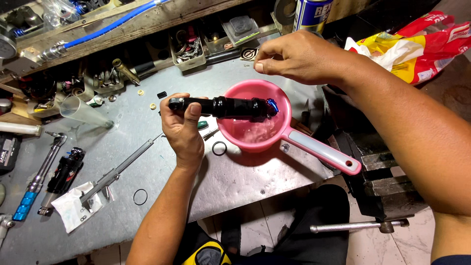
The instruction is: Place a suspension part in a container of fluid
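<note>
My left hand grips a black cylindrical shock absorber near its eyelet end and holds it level. Its far end, with a blue fitting, reaches over a pink scoop bowl with a pale handle; clear liquid lies in the bowl. My right hand hovers above the bowl's far rim, fingers curled and pinched together; I cannot make out anything between them.
On the grey metal bench lie a caliper, a ratchet with a blue grip, a second black shock, two black O-rings, a clear cup and small parts. A vise stands at right, a spray can behind.
</note>
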